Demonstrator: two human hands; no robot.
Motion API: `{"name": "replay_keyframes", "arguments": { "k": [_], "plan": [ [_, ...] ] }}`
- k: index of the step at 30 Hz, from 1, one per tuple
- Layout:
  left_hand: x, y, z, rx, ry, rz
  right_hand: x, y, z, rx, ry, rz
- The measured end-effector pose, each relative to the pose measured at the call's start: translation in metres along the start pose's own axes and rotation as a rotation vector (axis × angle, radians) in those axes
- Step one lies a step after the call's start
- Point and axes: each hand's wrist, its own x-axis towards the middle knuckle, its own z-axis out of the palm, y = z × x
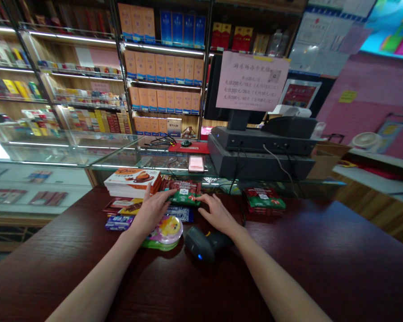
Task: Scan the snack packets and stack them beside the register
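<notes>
A green and red snack packet (184, 197) lies on a pile of similar packets near the counter's far side. My left hand (152, 209) reaches across its left end, fingers spread and stretched out. At the packet's right end, my right hand (216, 213) touches the edge with extended fingertips. Both hands look open. Below my right hand lies a black barcode scanner (201, 245) with a blue light; my wrist hides part of its handle. Partly under my left forearm is a chick-printed plastic package (169, 228). A blue and white packet (183, 214) shows between the hands.
A white and orange Dove box (133, 181) sits left, above a yellow packet (130, 206) and a purple packet (118, 222). More green and red packets (264, 199) are stacked right. Behind stand a cash register (262, 154), a glass counter (137, 154) and stocked shelves (164, 85).
</notes>
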Motion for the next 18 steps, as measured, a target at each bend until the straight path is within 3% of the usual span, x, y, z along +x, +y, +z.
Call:
{"name": "replay_keyframes", "arguments": {
  "k": [7, 18],
  "plan": [
    [0.002, 0.003, -0.002, -0.006, 0.033, 0.021, 0.001, -0.002, -0.005, -0.003, 0.035, -0.009],
    [0.003, 0.010, -0.006, -0.038, 0.181, 0.143, -0.010, -0.002, -0.008, -0.039, 0.131, -0.058]
  ]
}}
